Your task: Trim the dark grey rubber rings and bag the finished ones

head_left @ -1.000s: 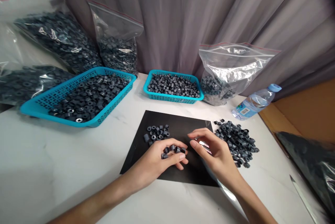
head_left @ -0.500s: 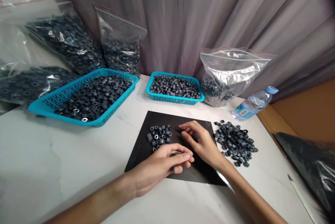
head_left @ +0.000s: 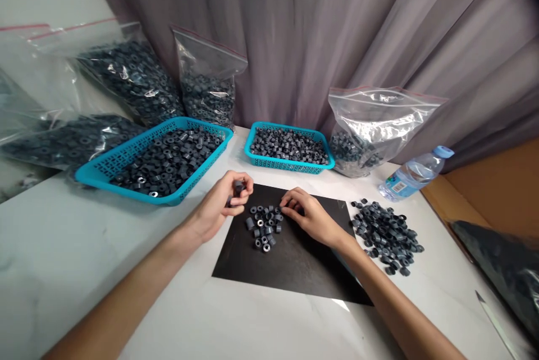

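Left hand (head_left: 222,206) shifted leftward, barcoded bottle label (head_left: 398,186)

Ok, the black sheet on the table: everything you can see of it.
The black sheet is thin-looking, flat and four-sided, with straight edges and a dull surface; paper or plastic, I can't tell. It lies skewed on the white table. A loose cluster of grey cylinders rests on its left part. The right hand is over the sheet, at that cluster's right side; whether it touches the sheet is unclear. The right forearm hides part of its right side.
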{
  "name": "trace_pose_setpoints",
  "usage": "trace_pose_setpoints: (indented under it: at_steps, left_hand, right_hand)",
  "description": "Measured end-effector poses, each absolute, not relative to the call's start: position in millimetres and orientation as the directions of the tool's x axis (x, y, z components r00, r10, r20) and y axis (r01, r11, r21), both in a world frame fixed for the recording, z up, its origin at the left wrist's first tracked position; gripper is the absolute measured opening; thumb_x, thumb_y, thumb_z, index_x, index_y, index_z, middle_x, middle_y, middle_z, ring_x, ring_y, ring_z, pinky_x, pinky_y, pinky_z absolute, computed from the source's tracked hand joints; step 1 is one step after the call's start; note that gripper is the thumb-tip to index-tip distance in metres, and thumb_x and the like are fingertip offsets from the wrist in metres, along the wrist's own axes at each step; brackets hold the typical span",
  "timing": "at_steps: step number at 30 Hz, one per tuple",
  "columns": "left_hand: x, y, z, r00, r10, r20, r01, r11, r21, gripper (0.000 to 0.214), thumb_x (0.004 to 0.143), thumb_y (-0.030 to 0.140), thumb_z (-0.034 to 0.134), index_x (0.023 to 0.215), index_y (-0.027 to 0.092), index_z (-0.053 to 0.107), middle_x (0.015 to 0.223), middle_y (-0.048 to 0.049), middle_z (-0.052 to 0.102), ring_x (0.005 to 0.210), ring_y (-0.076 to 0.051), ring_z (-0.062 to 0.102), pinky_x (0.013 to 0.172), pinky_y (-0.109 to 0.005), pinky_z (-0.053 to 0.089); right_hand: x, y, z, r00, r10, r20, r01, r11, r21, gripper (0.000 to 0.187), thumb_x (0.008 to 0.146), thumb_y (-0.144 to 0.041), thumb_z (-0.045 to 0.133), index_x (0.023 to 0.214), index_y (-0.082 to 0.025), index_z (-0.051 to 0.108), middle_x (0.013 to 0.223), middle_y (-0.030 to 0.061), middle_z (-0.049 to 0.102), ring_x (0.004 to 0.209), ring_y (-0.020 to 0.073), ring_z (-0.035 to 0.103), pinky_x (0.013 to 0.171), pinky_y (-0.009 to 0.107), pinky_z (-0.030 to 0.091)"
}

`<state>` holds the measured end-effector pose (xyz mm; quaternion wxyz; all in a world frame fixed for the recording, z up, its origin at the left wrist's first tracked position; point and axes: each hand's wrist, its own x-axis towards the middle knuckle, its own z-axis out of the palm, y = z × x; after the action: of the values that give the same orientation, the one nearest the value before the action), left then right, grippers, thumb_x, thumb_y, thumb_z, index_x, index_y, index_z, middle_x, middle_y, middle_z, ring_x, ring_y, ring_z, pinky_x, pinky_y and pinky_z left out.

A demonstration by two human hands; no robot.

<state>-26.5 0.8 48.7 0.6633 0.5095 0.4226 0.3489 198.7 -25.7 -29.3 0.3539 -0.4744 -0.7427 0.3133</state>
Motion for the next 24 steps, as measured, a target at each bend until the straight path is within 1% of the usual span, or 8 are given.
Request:
trace_pose_setpoints:
  at_steps: [3, 5, 7, 10, 13, 16, 21, 24]
  left_hand:
    - [-36.9, 10.5, 42.8, 0.409, 0.897, -0.166, 0.164, 0.106, 0.981, 0.037, 0.088, 0.043, 0.055, 0.061, 0.019, 0.045, 0.060, 0.0056, 0.029, 0.050, -0.010, 0.017, 0.046, -0.024, 0.010]
    - [-42.3, 13.9, 36.8, 0.416, 0.901, -0.119, 0.283, -0.005, 0.959, 0.040, 0.086, 0.046, 0.062, 0.059, 0.019, 0.050, 0.057, 0.0044, 0.036, 0.053, -0.012, 0.027, 0.050, -0.025, 0.018]
    - [-47.0, 16.1, 31.4, 0.435, 0.898, -0.074, 0.375, -0.106, 0.921, 0.036, 0.084, 0.046, 0.067, 0.061, 0.020, 0.057, 0.060, 0.0025, 0.047, 0.061, -0.015, 0.039, 0.058, -0.026, 0.025]
    - [-51.9, 17.5, 26.4, 0.488, 0.871, -0.063, 0.472, -0.202, 0.858, 0.024, 0.085, 0.045, 0.067, 0.074, 0.023, 0.065, 0.066, 0.0029, 0.057, 0.069, -0.019, 0.048, 0.066, -0.027, 0.028]
    - [-53.4, 16.8, 23.3, 0.552, 0.828, -0.096, 0.565, -0.287, 0.774, 0.019, 0.088, 0.045, 0.062, 0.092, 0.026, 0.064, 0.068, 0.0045, 0.060, 0.067, -0.019, 0.051, 0.065, -0.027, 0.028]
    - [-53.2, 16.4, 18.9, 0.586, 0.802, -0.120, 0.593, -0.322, 0.738, 0.019, 0.090, 0.044, 0.060, 0.097, 0.027, 0.061, 0.067, 0.0044, 0.059, 0.064, -0.019, 0.050, 0.062, -0.027, 0.027]
    - [-53.3, 18.8, 16.5, 0.605, 0.785, -0.131, 0.589, -0.331, 0.737, 0.019, 0.094, 0.043, 0.055, 0.088, 0.025, 0.058, 0.067, 0.0039, 0.056, 0.064, -0.018, 0.048, 0.063, -0.027, 0.028]
    - [-48.6, 17.3, 21.7, 0.594, 0.798, -0.105, 0.512, -0.274, 0.814, 0.020, 0.096, 0.041, 0.053, 0.087, 0.023, 0.055, 0.068, 0.0044, 0.053, 0.065, -0.015, 0.044, 0.063, -0.025, 0.030]
  right_hand:
    - [200.6, -23.9, -33.7, -0.272, 0.940, 0.208, 0.453, 0.315, -0.834, 0.016, 0.096, -0.033, 0.057, 0.100, -0.018, 0.062, 0.095, 0.0036, 0.063, 0.082, 0.0160, 0.060, 0.073, 0.029, 0.048]
    - [201.9, -24.1, -34.3, -0.272, 0.943, 0.192, 0.430, 0.297, -0.853, 0.018, 0.097, -0.035, 0.057, 0.100, -0.018, 0.062, 0.089, 0.0022, 0.064, 0.080, 0.0159, 0.061, 0.072, 0.029, 0.048]
    - [203.0, -24.8, -34.1, -0.272, 0.944, 0.184, 0.408, 0.287, -0.867, 0.020, 0.096, -0.037, 0.059, 0.099, -0.018, 0.062, 0.088, 0.0021, 0.064, 0.079, 0.0159, 0.060, 0.074, 0.030, 0.049]
    - [204.5, -25.8, -33.1, -0.271, 0.946, 0.179, 0.373, 0.275, -0.886, 0.026, 0.094, -0.041, 0.061, 0.104, -0.018, 0.063, 0.091, 0.0031, 0.064, 0.083, 0.0165, 0.060, 0.077, 0.031, 0.050]
    - [206.1, -26.0, -31.7, -0.286, 0.945, 0.156, 0.335, 0.251, -0.908, 0.030, 0.096, -0.045, 0.058, 0.109, -0.019, 0.064, 0.090, 0.0029, 0.065, 0.083, 0.0168, 0.061, 0.077, 0.031, 0.051]
    - [207.5, -25.9, -30.3, -0.299, 0.946, 0.126, 0.298, 0.218, -0.930, 0.031, 0.097, -0.047, 0.057, 0.104, -0.018, 0.067, 0.087, 0.0027, 0.066, 0.081, 0.0165, 0.062, 0.075, 0.031, 0.051]
    - [207.5, -24.7, -29.6, -0.282, 0.954, 0.102, 0.228, 0.170, -0.959, 0.034, 0.093, -0.050, 0.062, 0.098, -0.017, 0.066, 0.087, 0.0036, 0.068, 0.080, 0.0159, 0.064, 0.076, 0.030, 0.053]
    - [207.5, -23.4, -29.9, -0.260, 0.961, 0.097, 0.186, 0.149, -0.971, 0.036, 0.091, -0.051, 0.064, 0.096, -0.016, 0.065, 0.088, 0.0044, 0.070, 0.075, 0.0149, 0.065, 0.074, 0.030, 0.054]
